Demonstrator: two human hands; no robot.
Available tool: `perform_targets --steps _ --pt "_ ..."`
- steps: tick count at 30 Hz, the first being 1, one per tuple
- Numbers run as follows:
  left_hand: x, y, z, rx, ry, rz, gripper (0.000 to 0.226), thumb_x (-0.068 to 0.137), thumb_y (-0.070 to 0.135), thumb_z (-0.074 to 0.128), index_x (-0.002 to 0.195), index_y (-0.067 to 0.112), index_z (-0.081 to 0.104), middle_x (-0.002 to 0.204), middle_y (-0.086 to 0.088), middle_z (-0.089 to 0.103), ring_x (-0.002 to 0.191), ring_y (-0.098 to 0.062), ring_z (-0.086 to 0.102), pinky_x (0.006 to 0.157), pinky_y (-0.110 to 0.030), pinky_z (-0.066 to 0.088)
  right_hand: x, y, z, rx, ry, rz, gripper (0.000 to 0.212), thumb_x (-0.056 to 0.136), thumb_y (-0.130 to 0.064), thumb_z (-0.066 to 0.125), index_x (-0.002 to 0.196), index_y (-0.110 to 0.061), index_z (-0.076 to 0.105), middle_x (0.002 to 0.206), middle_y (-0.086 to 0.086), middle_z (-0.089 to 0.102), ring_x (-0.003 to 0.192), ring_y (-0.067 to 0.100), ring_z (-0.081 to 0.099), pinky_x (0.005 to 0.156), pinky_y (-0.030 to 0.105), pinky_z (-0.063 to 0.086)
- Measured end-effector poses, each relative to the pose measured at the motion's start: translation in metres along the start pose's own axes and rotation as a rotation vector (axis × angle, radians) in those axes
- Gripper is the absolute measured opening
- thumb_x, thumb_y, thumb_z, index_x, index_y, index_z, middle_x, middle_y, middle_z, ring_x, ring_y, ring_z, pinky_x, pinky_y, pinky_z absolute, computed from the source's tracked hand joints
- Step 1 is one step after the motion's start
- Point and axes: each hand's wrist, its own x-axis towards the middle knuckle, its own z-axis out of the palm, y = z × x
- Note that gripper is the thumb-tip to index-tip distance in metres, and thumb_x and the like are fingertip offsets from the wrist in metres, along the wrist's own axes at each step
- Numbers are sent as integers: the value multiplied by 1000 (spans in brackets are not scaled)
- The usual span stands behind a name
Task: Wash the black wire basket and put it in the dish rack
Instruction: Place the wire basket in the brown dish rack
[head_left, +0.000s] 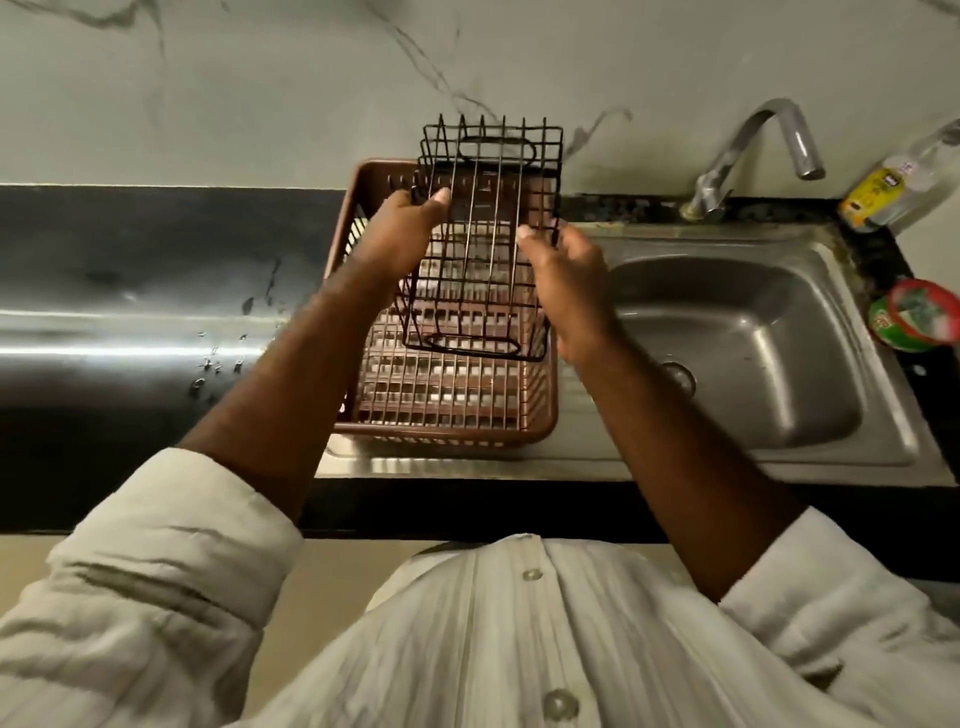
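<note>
Hands on the black wire basket (485, 239), one at each long side, and I see it held in the air over the brown plastic dish rack (363, 176). Left hand (400, 236) has the left edge, thumb pressed on the top wires, the other fingers curled under and out of my sight. Right hand (563, 275) clamps the right edge, thumb tip on the rim wire, fingers wrapped behind.

Basket is tilted, far end raised toward the marble-pattern wall (260, 78), near end low over the rack's grid floor (I cannot tell whether that end touches the rack). Wire loop handles show at both short ends.

Rack sits on the steel drainboard (582, 447), just left of the sink bowl (737, 343). Bowl looks empty of dishes; drain sits near its left side. Curved faucet (753, 150) stands at the back rim, spout over the bowl.

Right of the sink: a clear bottle with a yellow label (893, 187) lying tilted at the corner, and a round red-and-green tub (917, 317) on the ledge. Dark countertop (130, 291) to the left carries a few water drops. Rolled pale sleeves at both forearms.
</note>
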Motion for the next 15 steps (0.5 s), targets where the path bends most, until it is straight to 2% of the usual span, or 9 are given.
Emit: perform_targets --steps 2,5,10,13,15 --pt "5 -18 -12 -13 9 -34 60 96 54 52 140 14 50 135 -9 59 122 -28 57 106 -51 46 3 9 22 -25 -50 20 57 90 -52 59 141 -26 53 119 -2 68 102 7 65 88 36 56" --pt "8 -45 -16 -32 -1 -98 54 98 48 52 139 12 49 134 -8 59 122 -26 56 107 -51 44 9 24 43 -72 -91 66 60 92 -45 57 146 -21 47 125 -2 63 108 15 62 83 32 52" --pt "7 -75 -3 -103 -29 -155 62 101 39 51 153 11 32 152 -12 44 138 -30 43 116 -51 33 16 45 58 -160 -115 161 44 102 -31 45 143 -14 45 91 -3 55 76 9 53 66 28 45" --pt "10 -86 1 -120 -34 -192 63 101 34 53 155 12 29 156 -14 38 139 -30 41 116 -51 32 19 54 64 -201 -119 203 40 103 -30 41 137 -11 48 83 -2 53 70 13 51 64 32 44" --pt "11 -90 1 -134 -46 -200 60 101 30 53 154 12 30 155 -14 40 137 -29 43 115 -50 32 20 59 67 -198 -123 222 42 104 -31 40 141 -11 46 82 -3 51 69 12 50 65 31 44"
